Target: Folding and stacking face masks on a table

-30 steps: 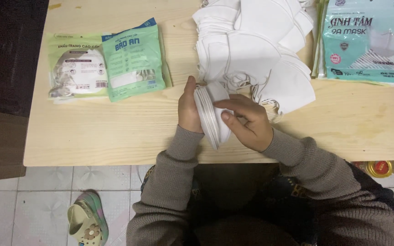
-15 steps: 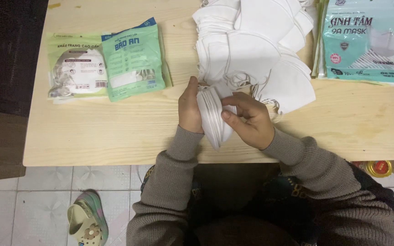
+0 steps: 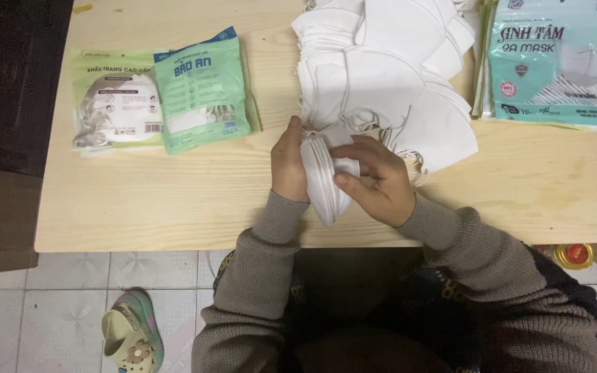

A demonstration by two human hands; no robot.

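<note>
Since the earlier frame, both hands have barely shifted; the right thumb now presses lower on the bundle. Left hand [image 3: 289, 166] cups the back of the stack of folded white masks [image 3: 326, 179], and right hand [image 3: 374, 181] pinches its front, both clasped around it at frame centre, over the bench [image 3: 174, 200]. Its long axis runs from upper left to lower right, its narrow end toward the bench's near edge. A loose pinch could let masks fan out, or ear loops snag the white pile [image 3: 388, 90] just above.
</note>
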